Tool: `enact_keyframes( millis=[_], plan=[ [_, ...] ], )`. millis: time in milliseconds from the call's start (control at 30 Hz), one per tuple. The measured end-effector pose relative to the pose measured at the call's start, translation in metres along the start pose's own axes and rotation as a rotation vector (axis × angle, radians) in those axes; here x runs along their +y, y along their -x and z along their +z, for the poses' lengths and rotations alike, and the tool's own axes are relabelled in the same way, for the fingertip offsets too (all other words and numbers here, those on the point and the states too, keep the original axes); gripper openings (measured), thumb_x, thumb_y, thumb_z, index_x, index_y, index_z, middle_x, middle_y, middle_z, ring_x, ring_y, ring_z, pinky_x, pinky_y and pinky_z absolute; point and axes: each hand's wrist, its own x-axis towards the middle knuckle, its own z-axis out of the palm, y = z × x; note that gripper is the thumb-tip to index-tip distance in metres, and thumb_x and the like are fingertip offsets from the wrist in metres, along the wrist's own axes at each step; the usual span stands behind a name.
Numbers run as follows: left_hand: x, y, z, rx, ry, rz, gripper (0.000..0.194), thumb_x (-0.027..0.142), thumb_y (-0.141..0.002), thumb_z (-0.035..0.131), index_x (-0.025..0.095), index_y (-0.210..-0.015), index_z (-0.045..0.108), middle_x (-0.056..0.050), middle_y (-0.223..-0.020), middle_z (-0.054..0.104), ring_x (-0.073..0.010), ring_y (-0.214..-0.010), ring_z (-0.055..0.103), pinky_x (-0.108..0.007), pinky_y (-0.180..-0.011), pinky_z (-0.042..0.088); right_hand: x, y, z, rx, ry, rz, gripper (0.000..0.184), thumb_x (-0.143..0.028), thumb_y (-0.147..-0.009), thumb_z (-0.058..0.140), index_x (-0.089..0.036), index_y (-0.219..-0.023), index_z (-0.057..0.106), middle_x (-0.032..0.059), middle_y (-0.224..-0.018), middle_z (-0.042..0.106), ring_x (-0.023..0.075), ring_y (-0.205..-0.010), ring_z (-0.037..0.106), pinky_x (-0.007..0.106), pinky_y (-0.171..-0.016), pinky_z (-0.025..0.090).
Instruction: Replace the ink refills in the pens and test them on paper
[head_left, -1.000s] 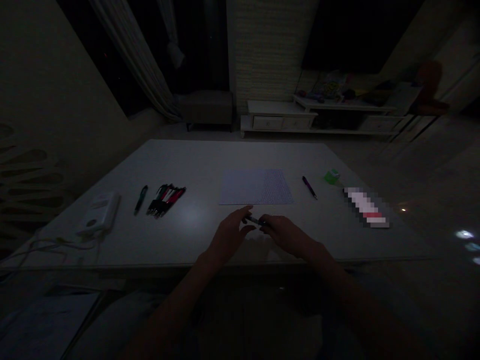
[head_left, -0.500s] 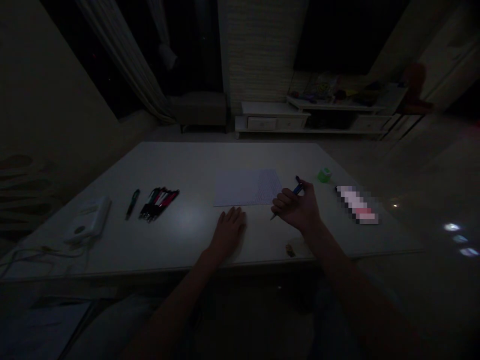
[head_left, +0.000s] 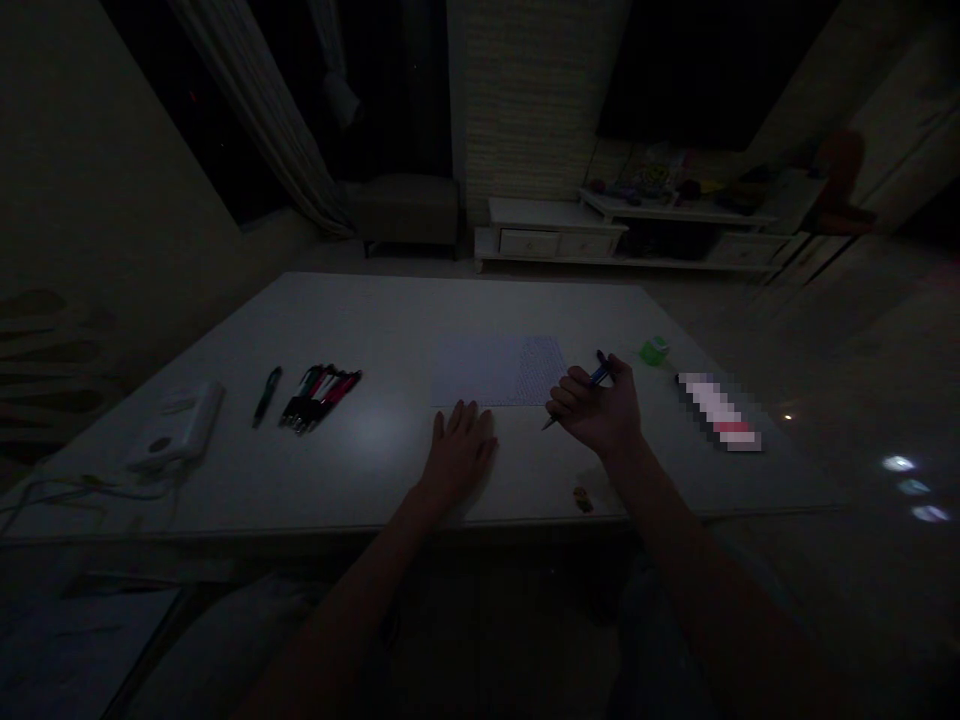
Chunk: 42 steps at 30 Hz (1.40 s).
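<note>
A sheet of paper [head_left: 476, 370] lies on the white table [head_left: 390, 310], with dense handwriting over its right part. My left hand [head_left: 461, 450] rests flat by the paper's near edge, fingers spread and holding nothing. My right hand [head_left: 600, 405] is closed around a blue pen [head_left: 601, 374], its tip pointing down and left by the paper's near right corner. Whether the tip touches the table I cannot tell. Just below my right hand is a small brownish object [head_left: 582, 499], too dark to name.
A bunch of pens [head_left: 319, 398] and a single dark pen [head_left: 267, 397] lie at left. Beyond them is a white box with cables [head_left: 176, 428]. A green object [head_left: 655, 350] and a pixelated phone-like slab [head_left: 718, 410] lie at right. A low cabinet [head_left: 555, 243] stands behind.
The camera view has shifted slightly. My left hand's fingers are spread a little wider by the paper's edge. The right hand keeps its grip on the pen.
</note>
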Motion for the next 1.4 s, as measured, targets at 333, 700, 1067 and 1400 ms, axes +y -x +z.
enact_keyframes(
  millis=[333,700,1067,1400],
  plan=[
    [0.006,0.002,0.001,0.028,0.030,-0.004,0.037,0.032,-0.090,0.036,0.020,-0.125,0.044,-0.011,-0.136,0.041,-0.0273,-0.127,0.032,-0.053,-0.104,0.021,0.011,-0.029,-0.013,0.022,-0.111,0.047,0.048,-0.066,-0.075,0.034,-0.022,-0.056,0.039,-0.0061,-0.047,0.021,0.0111,-0.043,0.017,0.026,-0.043,0.021],
    [0.008,0.002,-0.001,0.062,0.102,-0.027,0.034,0.030,-0.088,0.040,0.020,-0.120,0.048,-0.011,-0.133,0.043,-0.0286,-0.125,0.034,-0.053,-0.104,0.021,0.027,-0.071,-0.018,0.104,0.015,0.026,0.041,-0.055,-0.078,0.044,-0.021,-0.055,0.044,-0.0070,-0.036,0.027,0.0083,-0.034,0.024,0.024,-0.039,0.024],
    [0.007,0.000,0.001,0.085,0.093,-0.023,0.034,0.029,-0.087,0.042,0.021,-0.119,0.048,-0.011,-0.132,0.044,-0.0291,-0.125,0.035,-0.053,-0.103,0.021,0.071,-0.081,-0.016,0.303,0.576,0.085,0.017,-0.033,-0.072,0.052,-0.017,-0.068,0.056,0.0000,-0.051,0.055,0.0101,-0.042,0.050,0.020,-0.039,0.035],
    [0.009,-0.002,-0.003,0.073,0.026,-0.045,0.035,0.030,-0.087,0.039,0.020,-0.120,0.048,-0.010,-0.131,0.046,-0.0268,-0.124,0.036,-0.050,-0.103,0.023,0.091,-0.091,-0.025,0.490,0.572,-0.030,0.038,-0.048,-0.080,0.033,-0.018,-0.066,0.052,-0.0024,-0.041,0.048,0.0091,-0.032,0.041,0.020,-0.032,0.030]
  ],
)
